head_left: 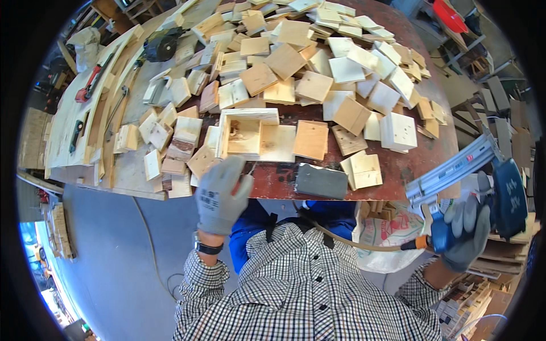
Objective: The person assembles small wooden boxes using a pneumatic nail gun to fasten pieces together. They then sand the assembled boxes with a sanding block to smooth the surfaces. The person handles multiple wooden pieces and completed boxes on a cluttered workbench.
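My left hand (222,196), in a grey glove, hovers at the table's near edge, thumb and fingers apart. Just beyond its fingertips lies a small open wooden box frame (267,115) with a divider inside. Far to the right, my right hand (469,233), also gloved, grips the handle of a blue air nail gun (511,196). The gun's silver magazine (452,170) points toward the table's right edge. An air hose (358,245) with an orange fitting runs from the handle across my front.
Many loose wooden blocks (284,59) heap over the red-brown table (273,181). A dark grey block (321,181) lies at its near edge. To the left are long boards (102,108), a red-handled tool (85,92) and a black tool (162,42). A white sack (392,227) stands below the table.
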The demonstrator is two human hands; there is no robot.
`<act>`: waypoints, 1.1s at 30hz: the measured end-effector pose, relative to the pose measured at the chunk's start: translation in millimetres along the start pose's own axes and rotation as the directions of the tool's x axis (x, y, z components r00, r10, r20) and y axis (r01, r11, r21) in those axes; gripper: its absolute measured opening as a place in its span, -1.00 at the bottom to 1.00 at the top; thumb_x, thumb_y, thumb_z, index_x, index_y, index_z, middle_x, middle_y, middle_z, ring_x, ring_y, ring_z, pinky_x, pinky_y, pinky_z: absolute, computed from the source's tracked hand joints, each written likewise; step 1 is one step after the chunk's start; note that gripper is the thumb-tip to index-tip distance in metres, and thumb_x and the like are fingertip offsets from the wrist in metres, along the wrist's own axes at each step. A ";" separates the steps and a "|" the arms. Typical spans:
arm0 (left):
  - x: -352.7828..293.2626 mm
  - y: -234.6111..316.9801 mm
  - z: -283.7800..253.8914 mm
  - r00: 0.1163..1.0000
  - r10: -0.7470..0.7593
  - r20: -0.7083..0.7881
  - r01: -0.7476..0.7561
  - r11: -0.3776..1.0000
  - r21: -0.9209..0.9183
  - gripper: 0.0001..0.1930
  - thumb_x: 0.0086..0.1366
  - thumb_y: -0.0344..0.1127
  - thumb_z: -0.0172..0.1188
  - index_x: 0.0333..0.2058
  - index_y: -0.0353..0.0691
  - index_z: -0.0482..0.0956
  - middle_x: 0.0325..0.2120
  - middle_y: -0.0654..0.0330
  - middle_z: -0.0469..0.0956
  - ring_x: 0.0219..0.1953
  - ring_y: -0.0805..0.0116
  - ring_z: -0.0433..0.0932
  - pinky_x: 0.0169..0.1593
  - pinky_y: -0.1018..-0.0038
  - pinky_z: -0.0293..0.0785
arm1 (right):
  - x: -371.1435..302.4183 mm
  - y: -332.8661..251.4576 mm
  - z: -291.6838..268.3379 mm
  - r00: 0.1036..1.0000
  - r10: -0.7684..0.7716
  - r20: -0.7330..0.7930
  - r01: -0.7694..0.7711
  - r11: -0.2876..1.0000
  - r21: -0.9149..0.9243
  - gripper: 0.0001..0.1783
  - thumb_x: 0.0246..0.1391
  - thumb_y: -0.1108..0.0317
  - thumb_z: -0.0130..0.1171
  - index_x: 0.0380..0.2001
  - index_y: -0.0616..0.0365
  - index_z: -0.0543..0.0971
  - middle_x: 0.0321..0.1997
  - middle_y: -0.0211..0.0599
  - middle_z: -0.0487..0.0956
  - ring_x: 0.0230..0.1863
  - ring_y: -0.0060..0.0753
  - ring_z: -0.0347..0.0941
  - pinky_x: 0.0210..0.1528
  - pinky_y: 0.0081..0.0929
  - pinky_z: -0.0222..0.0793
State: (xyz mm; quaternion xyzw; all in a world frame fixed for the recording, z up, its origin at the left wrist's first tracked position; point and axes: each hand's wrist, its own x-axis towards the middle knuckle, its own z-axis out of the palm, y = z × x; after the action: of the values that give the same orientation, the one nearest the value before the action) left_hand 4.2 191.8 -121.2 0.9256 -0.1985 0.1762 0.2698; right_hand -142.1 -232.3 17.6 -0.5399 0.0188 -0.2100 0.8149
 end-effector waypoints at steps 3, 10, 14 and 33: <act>-5.1 -31.7 -7.1 0.998 -0.043 -0.040 0.051 0.967 0.250 -0.56 0.20 -0.26 0.44 0.07 -0.16 0.69 0.18 -0.01 0.58 0.23 -0.10 0.52 0.24 0.07 0.47 | 0.6 4.8 24.0 0.979 -0.017 0.201 0.044 0.990 -0.132 -0.38 0.56 0.21 -0.13 0.42 0.54 0.19 -0.57 -0.57 0.30 -0.61 -0.59 0.23 -0.27 -0.40 0.40; 41.5 -50.8 41.5 0.969 0.093 0.230 -0.178 0.905 0.387 -0.24 0.09 0.06 0.52 0.28 0.06 0.55 0.45 0.02 0.25 0.47 -0.28 0.16 0.44 -0.14 0.16 | 8.0 65.6 68.8 0.932 0.178 0.315 -0.160 0.984 -0.081 -0.29 0.41 0.39 0.04 0.45 0.64 0.13 -0.63 -0.44 0.38 -0.72 -0.57 0.29 -0.53 -0.42 0.35; 50.9 -61.0 57.2 0.952 0.103 0.288 -0.216 0.892 0.397 -0.19 0.05 0.09 0.54 0.29 0.01 0.54 0.44 0.01 0.27 0.46 -0.29 0.17 0.40 -0.17 0.22 | -13.4 84.1 59.1 0.950 0.292 0.109 -0.300 0.951 0.070 -0.28 0.36 0.31 0.11 0.42 0.57 0.21 -0.41 -0.25 0.45 -0.53 -0.39 0.45 -0.36 -0.31 0.50; 63.5 -85.2 46.7 0.930 0.212 0.301 -0.288 0.929 0.233 -0.32 -0.06 -0.18 0.63 0.10 -0.11 0.65 0.37 0.06 0.37 0.40 -0.10 0.24 0.45 0.05 0.29 | -29.3 102.6 35.2 0.930 0.367 0.005 -0.366 0.930 -0.039 -0.41 0.22 0.16 0.41 0.12 0.38 0.51 -0.21 -0.01 0.69 -0.35 -0.17 0.73 -0.28 -0.10 0.72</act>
State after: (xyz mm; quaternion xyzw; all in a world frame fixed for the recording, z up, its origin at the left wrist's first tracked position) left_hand 108.3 214.0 -167.2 0.9360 -0.3244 0.1068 0.0848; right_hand -126.7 -157.3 -64.6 -0.5433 0.1179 -0.0505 0.8297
